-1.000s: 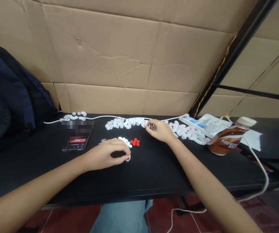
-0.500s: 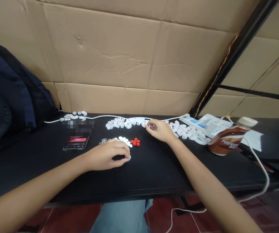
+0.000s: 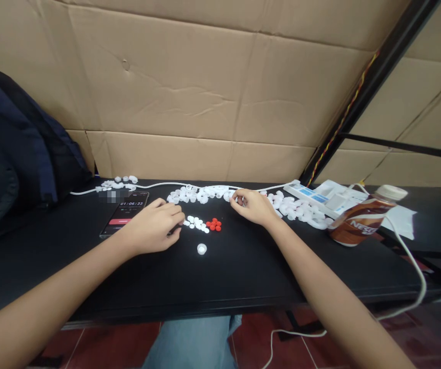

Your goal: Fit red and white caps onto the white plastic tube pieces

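Observation:
My left hand (image 3: 153, 226) rests knuckles-up on the black table (image 3: 243, 277), fingers curled down just left of a row of small white discs (image 3: 196, 223). What lies under its fingertips is hidden. A single white cap (image 3: 202, 249) stands alone in front of that hand, apart from it. A small cluster of red discs (image 3: 213, 224) sits right of the white ones. My right hand (image 3: 253, 206) lies at the back among a long pile of white caps (image 3: 201, 193), thumb and forefinger pinched on one cap at the pile's edge.
A phone (image 3: 125, 212) with a running timer lies left of my left hand. More white caps (image 3: 300, 207), a white power strip (image 3: 322, 195), a brown drink bottle (image 3: 360, 219) and a white cable (image 3: 412, 259) are at the right. A dark backpack (image 3: 13, 154) stands far left; cardboard walls behind.
My left hand let go of the white cap and moved left and back, toward the phone and the white discs. The cap stays where it was. My right hand has not moved.

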Tool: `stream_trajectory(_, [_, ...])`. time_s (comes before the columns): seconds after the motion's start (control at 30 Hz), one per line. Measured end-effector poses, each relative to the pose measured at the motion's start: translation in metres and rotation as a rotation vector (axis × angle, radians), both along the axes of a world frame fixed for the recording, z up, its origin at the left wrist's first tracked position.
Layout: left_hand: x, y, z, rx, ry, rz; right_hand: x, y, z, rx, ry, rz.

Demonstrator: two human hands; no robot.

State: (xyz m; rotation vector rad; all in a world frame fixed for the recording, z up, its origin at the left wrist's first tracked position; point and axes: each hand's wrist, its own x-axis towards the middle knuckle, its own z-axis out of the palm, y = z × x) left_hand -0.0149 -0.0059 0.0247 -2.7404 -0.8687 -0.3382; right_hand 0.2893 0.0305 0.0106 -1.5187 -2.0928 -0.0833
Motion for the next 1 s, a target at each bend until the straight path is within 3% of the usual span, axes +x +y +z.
stream_trajectory(0.33, [0.000, 0.009, -0.015, 0.076, 0.132, 0.088, 0.000, 0.002, -0.001, -0.013, -0.006, 0.001])
stream_trajectory(0.57, [-0.001, 0.010, -0.016, 0.023, 0.026, 0.030, 0.002, 0.002, -0.002, -0.010, -0.002, 0.005])
stream_trajectory(1.0, [-0.002, 0.008, -0.010, -0.020, 0.051, 0.117, 0.002, 0.003, -0.002, -0.019, 0.001, 0.006])
